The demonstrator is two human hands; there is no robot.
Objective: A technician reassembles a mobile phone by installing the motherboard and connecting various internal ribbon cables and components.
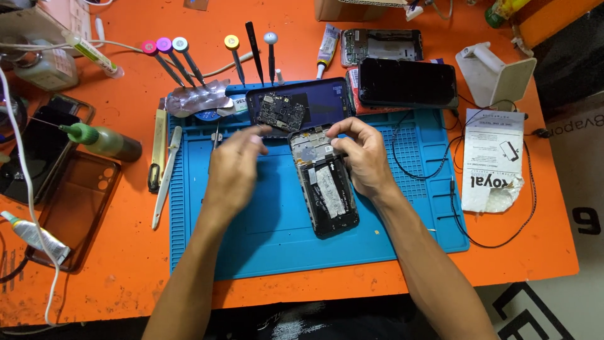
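1. Resting on the blue mat (402, 208), back cover off, insides facing up: opened phone (325, 187), lying lengthwise toward the body, probably for easy reach.
2. Steadying its upper end: right hand (363, 153), fingers curled and pinched onto the top edge of the frame, apparently working something small there.
3. Hovering just left of the phone: left hand (234, 165), blurred, fingers loosely together, touching nothing clearly; any grip cannot be told.
4. Lying parked just beyond on a dark panel (321, 101): circuit board (281, 111), seemingly set aside.
5. Standing upright behind the mat: screwdrivers (179, 60), within reach.
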